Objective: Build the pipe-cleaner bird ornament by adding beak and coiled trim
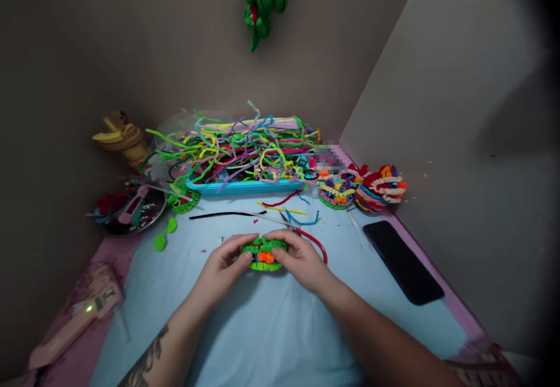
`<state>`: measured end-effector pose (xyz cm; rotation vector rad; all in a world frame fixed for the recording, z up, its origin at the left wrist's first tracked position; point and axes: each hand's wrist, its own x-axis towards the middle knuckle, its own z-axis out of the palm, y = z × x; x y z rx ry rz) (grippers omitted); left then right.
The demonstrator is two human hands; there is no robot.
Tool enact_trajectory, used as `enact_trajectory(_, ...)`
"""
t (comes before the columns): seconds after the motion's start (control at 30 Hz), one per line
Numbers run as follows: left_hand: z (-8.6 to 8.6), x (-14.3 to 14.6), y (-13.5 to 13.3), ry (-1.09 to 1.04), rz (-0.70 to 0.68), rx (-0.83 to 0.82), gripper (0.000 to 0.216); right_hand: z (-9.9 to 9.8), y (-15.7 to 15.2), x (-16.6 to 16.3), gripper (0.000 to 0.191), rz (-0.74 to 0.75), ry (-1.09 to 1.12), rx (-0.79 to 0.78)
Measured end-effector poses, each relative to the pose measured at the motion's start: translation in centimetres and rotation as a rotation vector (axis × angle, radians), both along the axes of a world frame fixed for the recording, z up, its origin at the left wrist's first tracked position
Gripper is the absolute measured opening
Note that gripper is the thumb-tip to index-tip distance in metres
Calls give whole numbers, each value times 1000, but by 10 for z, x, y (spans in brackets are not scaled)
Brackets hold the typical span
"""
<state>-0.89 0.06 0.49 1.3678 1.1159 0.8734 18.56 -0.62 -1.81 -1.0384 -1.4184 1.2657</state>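
Note:
Between my two hands is a small green pipe-cleaner figure (265,247) with an orange piece and bits of blue at its front. My left hand (230,258) is closed on its left side, thumb at the front and fingers over the top. On the opposite side my right hand (300,255) grips it the same way. Just behind the right hand lie scissors (312,238) with red handles, partly hidden by that hand. A black pipe cleaner (225,214) and short red, yellow and blue pieces lie beyond the hands.
A blue tray (249,187) heaped with colourful pipe cleaners stands at the back. Finished-looking figures (380,188) sit at back right, near a black phone (402,263). At left are a metal bowl (151,215), green leaf shapes (160,242) and a pink glue gun (79,323) with its green light lit.

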Motion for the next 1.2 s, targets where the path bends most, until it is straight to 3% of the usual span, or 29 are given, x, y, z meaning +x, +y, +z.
enact_trajectory(0.2,-1,0,1,90,-44,121,33,3,1,0,22,17,-36,17)
enact_trajectory(0.33,2,0,2,137,-79,184,35,2,-1,-5,29,-90,102,-81)
enact_trajectory(0.47,3,2,1,158,-93,214,37,-4,-2,-8,22,-180,134,-118)
enact_trajectory(0.7,-3,3,0,199,-138,244,35,-8,-2,-7,18,-201,-24,81)
enact_trajectory(0.83,-3,4,-2,197,-149,208,36,-4,0,-6,21,-158,-64,97)
enact_trajectory(0.97,-2,3,-2,123,-69,77,48,-5,-1,-7,28,-157,13,-40)
enact_trajectory(1.07,-1,-1,2,-36,66,-68,63,-4,-2,-8,37,-113,191,-228)
enact_trajectory(1.2,-2,-2,6,-160,220,-125,64,4,0,-8,35,-19,507,-448)
